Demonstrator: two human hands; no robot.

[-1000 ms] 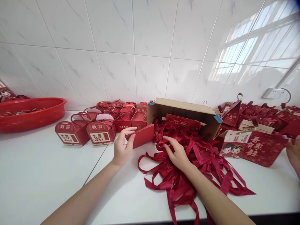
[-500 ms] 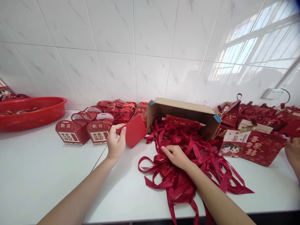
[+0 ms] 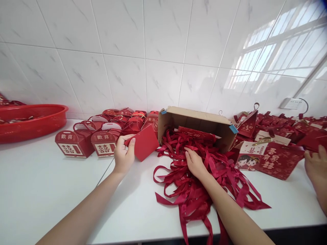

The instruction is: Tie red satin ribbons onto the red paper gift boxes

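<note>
My left hand (image 3: 123, 154) is closed on a plain red card (image 3: 146, 143), pinching its left edge between thumb and fingers, above the white table. My right hand (image 3: 195, 162) is in the heap of dark red ribbons (image 3: 196, 200). Its thumb and fingers come together on a ribbon near the top of the pile. The ribbons spill out of a cardboard box (image 3: 195, 114) lying on its side, its opening toward me. Inside the box, a red printed card (image 3: 195, 132) lies behind the ribbons.
Red gift boxes (image 3: 106, 144) stand in rows at left, beside a red plastic basin (image 3: 51, 120). At right are a printed red gift bag (image 3: 274, 161), many more red packages (image 3: 273, 122) and another person's hand (image 3: 316, 170). A tiled wall (image 3: 163, 81) closes the back.
My right hand has moved a little up and right, deeper into the ribbons. The left hand still holds the card. At right, the other person's hand has come further into view.
</note>
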